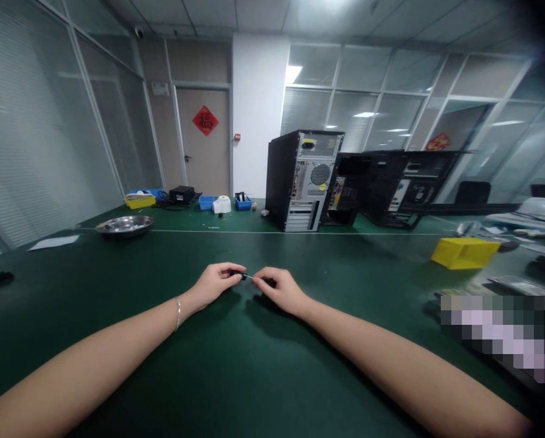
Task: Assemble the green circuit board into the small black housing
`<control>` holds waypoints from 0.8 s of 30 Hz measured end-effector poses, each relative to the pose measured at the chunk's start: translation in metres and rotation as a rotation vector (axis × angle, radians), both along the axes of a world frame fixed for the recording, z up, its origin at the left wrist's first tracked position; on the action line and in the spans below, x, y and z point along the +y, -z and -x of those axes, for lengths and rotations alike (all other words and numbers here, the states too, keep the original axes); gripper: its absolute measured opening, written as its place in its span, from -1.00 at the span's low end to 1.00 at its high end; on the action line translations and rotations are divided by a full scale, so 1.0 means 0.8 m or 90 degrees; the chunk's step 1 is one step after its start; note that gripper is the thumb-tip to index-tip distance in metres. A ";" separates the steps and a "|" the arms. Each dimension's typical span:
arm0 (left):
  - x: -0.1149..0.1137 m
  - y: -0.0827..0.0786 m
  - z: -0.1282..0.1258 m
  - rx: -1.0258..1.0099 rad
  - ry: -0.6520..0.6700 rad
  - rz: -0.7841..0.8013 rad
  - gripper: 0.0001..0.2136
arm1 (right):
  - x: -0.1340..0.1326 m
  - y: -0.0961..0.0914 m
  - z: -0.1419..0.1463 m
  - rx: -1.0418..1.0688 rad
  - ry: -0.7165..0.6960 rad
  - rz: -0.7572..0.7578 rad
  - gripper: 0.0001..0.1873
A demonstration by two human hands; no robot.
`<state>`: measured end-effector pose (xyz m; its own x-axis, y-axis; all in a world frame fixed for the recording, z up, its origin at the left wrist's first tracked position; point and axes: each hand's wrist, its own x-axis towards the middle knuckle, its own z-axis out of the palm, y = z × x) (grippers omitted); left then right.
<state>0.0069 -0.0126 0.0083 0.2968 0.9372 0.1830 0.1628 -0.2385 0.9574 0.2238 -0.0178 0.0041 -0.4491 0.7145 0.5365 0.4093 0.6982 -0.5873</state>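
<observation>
Over the middle of the green table (181, 365), my left hand (215, 283) pinches a small black part (241, 275) between thumb and fingers. Most of that part is covered by the fingers, so its kind does not show. A thin, light-coloured pin-like piece (249, 277) runs from it toward my right hand (279, 288). The thumb and index finger of my right hand are closed on the far end of this thin piece. Both hands are close together, with a narrow gap between their fingertips.
A metal bowl (125, 225) holding small pieces stands at left, near a white sheet (54, 242). Along the back are blue bins (206, 202), a black box (182, 194) and a computer tower (305, 182) beside opened cases. A yellow bin (465, 252) sits at right, near a blurred, pixelated patch.
</observation>
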 end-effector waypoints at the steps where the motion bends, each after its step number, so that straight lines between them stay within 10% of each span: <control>1: 0.000 0.000 0.000 0.000 0.000 0.001 -0.71 | 0.000 0.000 0.000 0.000 -0.001 -0.001 -0.77; 24: 0.007 0.005 0.001 -0.043 -0.016 0.017 -0.65 | 0.001 0.002 0.000 0.002 0.006 -0.002 -0.78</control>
<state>0.0060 -0.0067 0.0043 0.2603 0.9492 0.1768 0.1041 -0.2097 0.9722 0.2239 -0.0166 0.0023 -0.4412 0.7167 0.5401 0.4138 0.6965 -0.5862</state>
